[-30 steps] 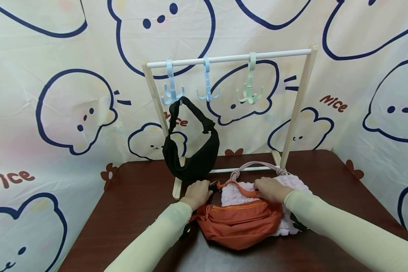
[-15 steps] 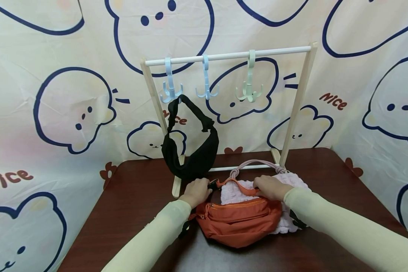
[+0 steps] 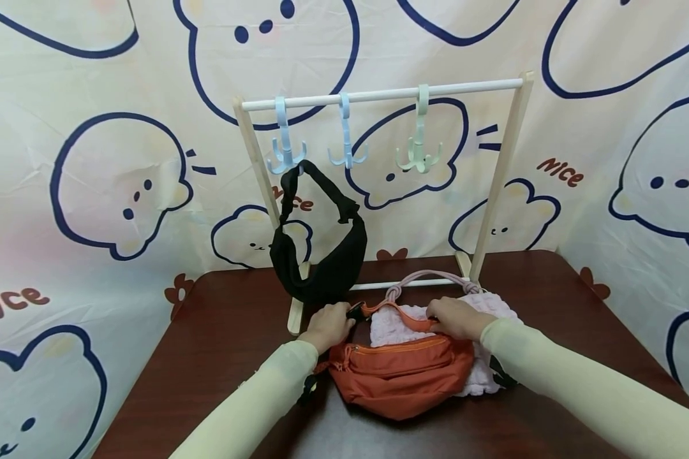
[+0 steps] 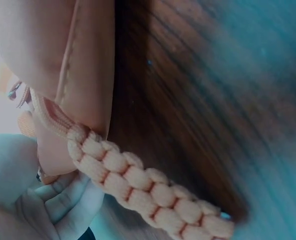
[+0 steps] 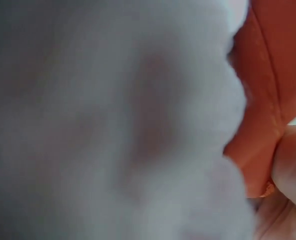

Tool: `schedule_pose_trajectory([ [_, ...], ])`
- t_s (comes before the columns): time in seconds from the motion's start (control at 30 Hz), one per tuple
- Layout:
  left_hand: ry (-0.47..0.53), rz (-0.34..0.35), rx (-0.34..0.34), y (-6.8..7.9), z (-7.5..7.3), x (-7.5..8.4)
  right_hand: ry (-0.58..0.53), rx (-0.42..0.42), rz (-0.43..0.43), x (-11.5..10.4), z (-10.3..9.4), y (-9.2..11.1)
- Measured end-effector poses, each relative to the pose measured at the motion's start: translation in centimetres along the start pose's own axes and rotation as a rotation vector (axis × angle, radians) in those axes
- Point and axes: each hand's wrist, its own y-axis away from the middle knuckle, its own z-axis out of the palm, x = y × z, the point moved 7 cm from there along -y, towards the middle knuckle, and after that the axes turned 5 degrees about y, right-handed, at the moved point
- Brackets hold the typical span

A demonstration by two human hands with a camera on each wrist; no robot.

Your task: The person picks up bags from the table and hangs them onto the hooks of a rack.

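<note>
An orange waist bag point(image 3: 404, 377) lies on the brown table, its zipped front towards me. At its upper left, my left hand point(image 3: 328, 326) grips the strap by the black buckle point(image 3: 357, 312). My right hand point(image 3: 458, 319) holds the orange strap point(image 3: 414, 323) above the bag's right part. A fluffy pink bag point(image 3: 496, 307) with a knotted handle point(image 3: 433, 274) lies behind the orange one, partly covered by it. In the left wrist view a braided cord point(image 4: 148, 187) hangs beside the bag, near my curled fingers point(image 4: 70, 207). Blurred pink fabric point(image 5: 112, 125) fills most of the right wrist view.
Behind the bags stands a rack with a white rail point(image 3: 385, 95) and wooden posts. Two blue hooks point(image 3: 346, 137) and a green hook point(image 3: 419, 137) hang from it. A black bag point(image 3: 327, 268) hangs from the left blue hook. Patterned cloth walls surround the table point(image 3: 218, 331).
The view has shifted slightly. Both hands keep their hold on the orange bag's strap, and the bags have not visibly moved.
</note>
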Motion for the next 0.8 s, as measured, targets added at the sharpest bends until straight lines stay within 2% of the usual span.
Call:
schedule_pose_trajectory([
  [0.27, 0.014, 0.012, 0.008, 0.04, 0.10, -0.15, -0.010, 0.014, 0.002, 0.02, -0.15, 0.21],
  [0.57, 0.033, 0.034, 0.021, 0.30, -0.10, -0.30, -0.043, -0.029, 0.020, 0.37, -0.23, 0.17],
  [0.8, 0.025, 0.059, 0.041, 0.44, -0.35, -0.57, -0.082, 0.012, 0.004, 0.59, -0.65, 0.27],
])
